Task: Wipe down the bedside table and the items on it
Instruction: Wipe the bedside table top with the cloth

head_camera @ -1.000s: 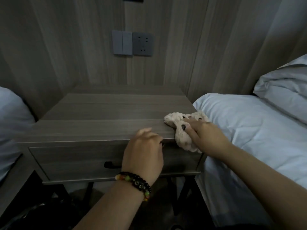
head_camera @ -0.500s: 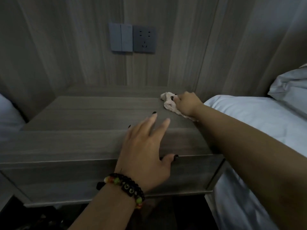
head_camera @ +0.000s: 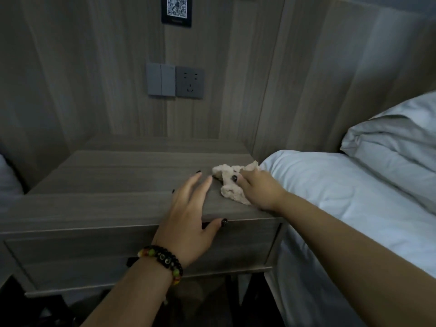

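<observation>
Cloth [head_camera: 232,185] lies bunched under the right hand [head_camera: 260,191], which grips it on the tabletop [head_camera: 113,182] just right of the left hand [head_camera: 188,215]. Left hand rests flat, fingers spread, thumb hooked over the front edge; unwiped surface stretches leftward, likely next.

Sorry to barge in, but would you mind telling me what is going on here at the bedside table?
A person is wiping the bedside table. The right hand presses a crumpled beige cloth onto the top near its right edge, beside the bed. The left hand lies flat on the top with fingers spread, thumb hooked over the front edge, apparently bracing. Nothing else is visible on the tabletop.
</observation>
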A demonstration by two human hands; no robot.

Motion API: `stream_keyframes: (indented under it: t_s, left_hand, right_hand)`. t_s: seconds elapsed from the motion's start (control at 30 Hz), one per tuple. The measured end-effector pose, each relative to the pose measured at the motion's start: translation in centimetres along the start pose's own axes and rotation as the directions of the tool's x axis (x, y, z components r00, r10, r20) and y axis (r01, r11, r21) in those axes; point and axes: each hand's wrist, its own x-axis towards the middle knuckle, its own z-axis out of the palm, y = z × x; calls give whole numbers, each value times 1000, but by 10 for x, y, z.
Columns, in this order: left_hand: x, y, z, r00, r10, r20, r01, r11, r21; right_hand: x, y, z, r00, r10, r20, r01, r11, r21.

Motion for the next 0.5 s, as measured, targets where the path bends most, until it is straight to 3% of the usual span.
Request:
stream_keyframes:
  t_s: [0.13,0.3,0.37,0.5]
  left_hand:
    - [-19,13,-11,992,22,-126,-22,1000,4]
    - [-36,9,-32,951,-145,-274,152,988,5]
    - [-37,2,-37,928,-307,-211,313,950,-5]
    - [-36,-13,-36,849,-519,97,527,845,-93]
  right_hand:
    - [-44,6,-6,1000,-19,0,19,999,-31]
    - [-13,3,-7,984,147,-101,-156,984,-81]
    - [-8,-5,0,985,140,-101,-152,982,-115]
    - [-33,-26,4,996,28,-82,-35,996,-86]
